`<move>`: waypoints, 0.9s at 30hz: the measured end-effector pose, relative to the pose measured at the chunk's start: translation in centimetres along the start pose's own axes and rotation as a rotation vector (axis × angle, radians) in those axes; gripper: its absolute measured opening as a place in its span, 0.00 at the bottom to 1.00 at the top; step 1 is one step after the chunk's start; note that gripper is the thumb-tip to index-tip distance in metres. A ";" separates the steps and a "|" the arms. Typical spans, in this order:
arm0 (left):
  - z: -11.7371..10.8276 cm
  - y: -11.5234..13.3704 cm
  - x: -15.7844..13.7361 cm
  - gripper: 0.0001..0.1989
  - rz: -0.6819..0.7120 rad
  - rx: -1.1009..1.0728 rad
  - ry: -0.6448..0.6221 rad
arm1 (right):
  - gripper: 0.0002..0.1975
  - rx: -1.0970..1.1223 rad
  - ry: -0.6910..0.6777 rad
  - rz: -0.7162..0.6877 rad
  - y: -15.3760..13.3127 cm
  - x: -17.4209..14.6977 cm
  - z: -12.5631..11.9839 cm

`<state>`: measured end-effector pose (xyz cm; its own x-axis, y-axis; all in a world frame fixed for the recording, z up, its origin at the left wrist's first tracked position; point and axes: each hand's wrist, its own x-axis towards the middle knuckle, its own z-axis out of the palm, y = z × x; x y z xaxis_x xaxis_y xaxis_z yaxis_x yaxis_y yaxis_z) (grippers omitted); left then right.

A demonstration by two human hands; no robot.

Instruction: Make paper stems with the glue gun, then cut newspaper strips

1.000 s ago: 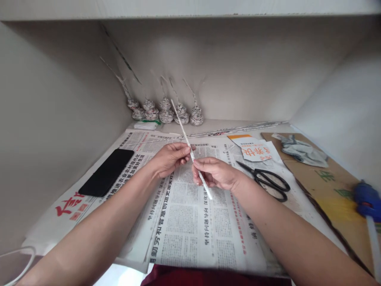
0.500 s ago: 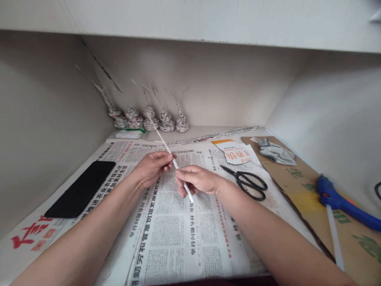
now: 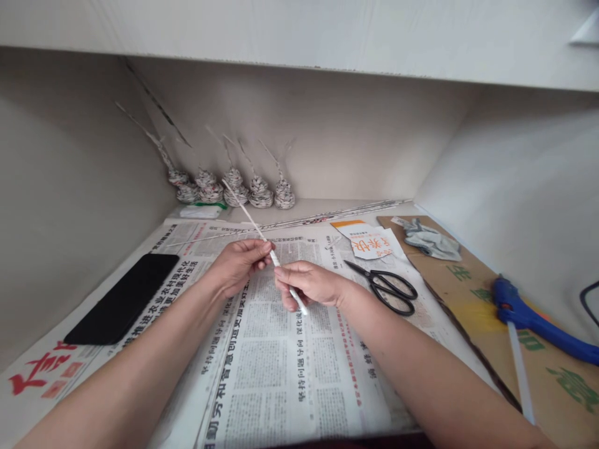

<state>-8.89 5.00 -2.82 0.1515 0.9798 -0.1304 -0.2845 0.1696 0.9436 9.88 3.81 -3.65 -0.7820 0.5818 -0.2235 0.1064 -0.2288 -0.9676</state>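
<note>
A thin white rolled paper stick slants through both my hands, its far end up toward the back wall and its thicker near end pointing down to the right. My left hand pinches it near the middle between thumb and fingers. Just below, my right hand is closed on the thicker part, with the near end poking out under the fingers. Both hands are above newspaper sheets spread over the work surface.
Several woven gourd shapes stand along the back wall. Long paper sticks lie before them. A black phone-like slab is at left. At right are black scissors, a cut card, a glove, and a blue glue gun on cardboard.
The stick's far end has swung slightly left, and its near end slightly right. Both hands keep their grip in nearly the same place. The camera view has shifted a little.
</note>
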 end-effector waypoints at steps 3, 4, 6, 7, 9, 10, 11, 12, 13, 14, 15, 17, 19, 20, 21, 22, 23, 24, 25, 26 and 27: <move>0.1 0.0 -0.1 0.15 -0.024 -0.028 -0.040 | 0.22 0.019 -0.020 -0.009 0.0 0.0 0.1; 0.1 0.0 -0.1 0.15 -0.030 -0.036 -0.055 | 0.22 0.023 -0.031 -0.009 0.0 0.0 0.1; 0.0 0.1 -0.1 0.15 -0.032 -0.045 -0.067 | 0.24 -0.001 -0.048 0.008 -0.1 0.0 0.1; -0.1 0.1 -0.1 0.16 -0.033 -0.044 -0.060 | 0.26 -0.044 -0.042 0.022 -0.3 0.0 -0.1; -0.3 0.3 0.0 0.16 -0.037 -0.036 -0.024 | 0.29 -0.222 0.089 0.017 -0.7 -0.2 -0.7; -0.4 0.3 0.1 0.16 -0.039 -0.034 -0.005 | 0.29 -0.373 0.231 -0.005 -0.9 -0.4 -1.4; -0.5 0.4 0.2 0.16 -0.039 -0.034 0.012 | 0.28 -0.564 0.409 -0.034 -1.1 -0.7 -2.1; -0.7 0.4 0.3 0.16 -0.035 -0.038 0.028 | 0.24 -0.773 0.607 -0.064 -1.2 -1.0 -3.1; -0.8 0.5 0.4 0.16 -0.031 -0.041 0.043 | 0.20 -0.985 0.780 -0.079 -1.2 -1.3 -4.1; -0.9 0.5 0.6 0.16 -0.027 -0.041 0.059 | 0.15 -1.155 0.901 -0.071 -1.2 -1.7 -5.1; -1.0 0.5 0.7 0.15 -0.024 -0.036 0.075 | 0.10 -1.233 0.958 -0.054 -1.0 -2.1 -6.1; -1.1 0.5 0.8 0.13 -0.020 -0.016 0.109 | 0.11 -1.281 0.988 -0.013 -0.6 -2.7 -7.7; -1.2 0.4 1.0 0.11 -0.022 -0.003 0.130 | 0.13 -1.271 0.981 0.009 -0.1 -3.1 -8.6; -1.2 0.3 1.0 0.09 -0.029 -0.002 0.138 | 0.13 -1.264 0.980 0.010 0.1 -3.2 -8.8; -1.2 0.3 1.0 0.08 -0.043 -0.004 0.143 | 0.11 -1.249 0.979 0.004 0.2 -3.2 -8.8; -1.2 0.2 1.1 0.07 -0.059 -0.006 0.145 | 0.08 -1.226 0.979 -0.009 0.2 -3.1 -8.8; -1.2 0.1 1.1 0.07 -0.072 -0.004 0.143 | 0.06 -1.195 0.981 -0.027 0.2 -3.0 -8.6; -1.2 0.0 1.1 0.08 -0.081 0.002 0.140 | 0.06 -1.155 0.983 -0.047 0.1 -2.9 -8.4; -1.2 -0.1 1.1 0.09 -0.084 0.016 0.133 | 0.05 -1.105 0.985 -0.069 0.0 -2.7 -8.1; -1.2 -0.2 1.1 0.10 -0.082 0.035 0.124 | 0.05 -1.044 0.986 -0.090 -0.1 -2.4 -7.8; -1.2 -0.3 1.1 0.12 -0.076 0.060 0.115 | 0.04 -0.973 0.981 -0.111 -0.3 -2.1 -7.4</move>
<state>-9.78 6.15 -3.61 0.0604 0.9706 -0.2331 -0.2190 0.2407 0.9456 16.08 8.44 -3.77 -0.1109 0.9589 0.2613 0.7711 0.2489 -0.5861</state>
